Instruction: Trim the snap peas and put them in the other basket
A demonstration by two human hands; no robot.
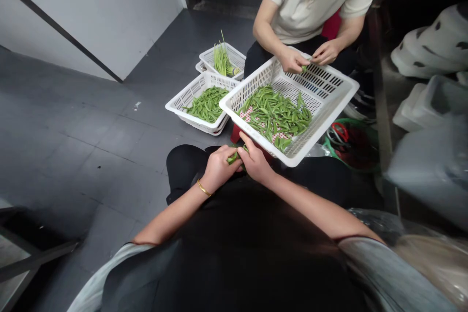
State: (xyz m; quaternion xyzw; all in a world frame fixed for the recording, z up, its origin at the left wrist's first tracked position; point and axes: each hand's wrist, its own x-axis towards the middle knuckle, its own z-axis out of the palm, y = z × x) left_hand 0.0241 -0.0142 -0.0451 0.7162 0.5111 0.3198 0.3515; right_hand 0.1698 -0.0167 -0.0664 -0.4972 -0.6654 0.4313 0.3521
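My left hand (218, 169), with a gold bracelet at the wrist, is closed around some green pea pods (232, 158). Against it, my right hand (257, 165) pinches at the same pods, its index finger stretched out. Both hands are above my lap, just in front of a large white slotted basket (292, 160). Inside that basket lies a loose heap of pea pods (272, 109) on a red-and-white patterned bottom. Some of what my fingers hold is hidden behind them.
Opposite sits a person (292, 5) whose hands (292, 60) hold a green piece over the large basket. Left of it stand a second white basket (175, 106) of pods and one with long green stalks (223, 61). A green basket (365, 156) and plastic tubs (438, 102) are at right.
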